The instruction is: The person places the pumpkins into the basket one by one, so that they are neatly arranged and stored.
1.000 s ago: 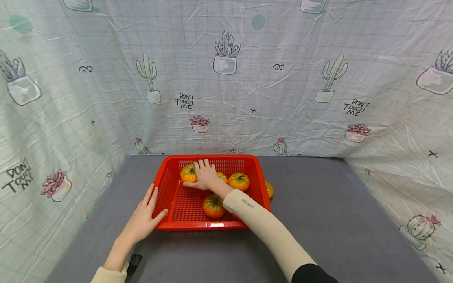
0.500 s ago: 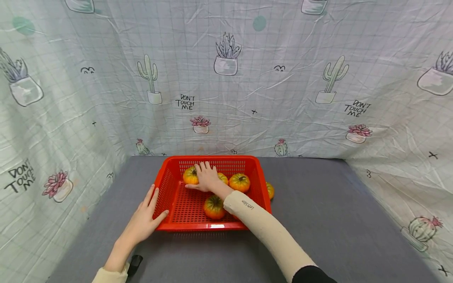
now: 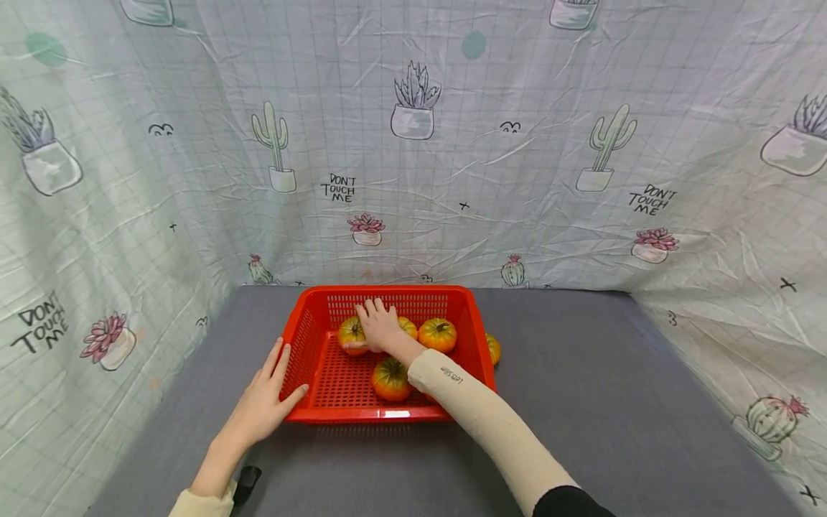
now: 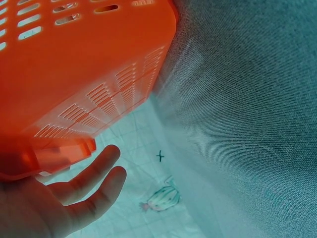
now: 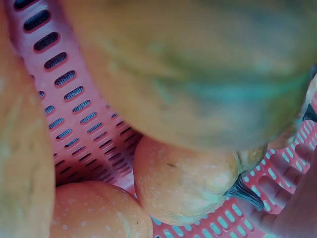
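A red plastic basket [image 3: 388, 414] stands on the grey surface with several small orange-green pumpkins inside. My right hand [image 3: 381, 332] reaches in and holds the leftmost pumpkin [image 3: 351, 335] at its right side, thumb in front and fingers behind. Spread fingers [image 5: 275, 191] show at the right edge of the right wrist view, close to a pumpkin stem. Under my right arm lies another pumpkin [image 3: 390, 379]; one more [image 3: 407, 327] is partly covered by the hand. My left hand [image 3: 261, 395] rests at the basket's left rim, fingers straight and thumb spread.
A pumpkin [image 3: 437, 335] sits at the right back inside the basket. Outside the right wall, another pumpkin [image 3: 493, 350] is half hidden. A patterned cloth [image 3: 413, 172] hangs behind and along both sides. The grey tabletop [image 3: 568, 388] extends to the right.
The leftmost pumpkin has shifted nearer to me and slightly right, together with my right thumb. My left hand stays at the rim.
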{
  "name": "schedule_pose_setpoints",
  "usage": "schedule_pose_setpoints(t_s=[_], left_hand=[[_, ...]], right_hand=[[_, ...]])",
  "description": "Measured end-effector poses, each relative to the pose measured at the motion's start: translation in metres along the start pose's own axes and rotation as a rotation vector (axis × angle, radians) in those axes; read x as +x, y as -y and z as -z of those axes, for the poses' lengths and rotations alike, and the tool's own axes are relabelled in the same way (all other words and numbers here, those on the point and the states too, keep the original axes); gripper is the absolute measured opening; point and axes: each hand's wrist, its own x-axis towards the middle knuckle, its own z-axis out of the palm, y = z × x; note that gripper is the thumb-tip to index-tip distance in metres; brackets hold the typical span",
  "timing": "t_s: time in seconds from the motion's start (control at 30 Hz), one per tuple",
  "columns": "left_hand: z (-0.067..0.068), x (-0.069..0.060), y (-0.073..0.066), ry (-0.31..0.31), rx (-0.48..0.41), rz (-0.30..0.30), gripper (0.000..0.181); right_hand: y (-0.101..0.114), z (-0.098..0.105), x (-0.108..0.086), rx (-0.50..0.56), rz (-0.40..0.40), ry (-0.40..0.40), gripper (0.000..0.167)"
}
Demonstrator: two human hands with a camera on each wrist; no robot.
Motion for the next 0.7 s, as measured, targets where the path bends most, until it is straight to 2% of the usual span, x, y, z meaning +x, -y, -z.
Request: schedule_pose_setpoints(t_s=[0.17, 0.37, 0.47, 0.7], left_hand=[[0.001, 0.0, -0.001, 0.001, -0.003, 0.001, 0.079], [0.001, 0.0, -0.001, 0.001, -0.006, 0.0, 0.078], [0.0, 0.0, -0.001, -0.005, -0.011, -0.005, 0.077], [-0.001, 0.001, 0.0, -0.005, -0.011, -0.007, 0.077]], right_hand=[[-0.003, 0.002, -0.001, 0.032, 0.009, -0.026, 0.081], [-0.01, 0.008, -0.002, 0.14, -0.004, -0.099, 0.071], [-0.013, 0.011, -0.004, 0.176, 0.02, -0.115, 0.068], [-0.017, 0.016, -0.011, 0.178, 0.08, -0.155, 0.061]])
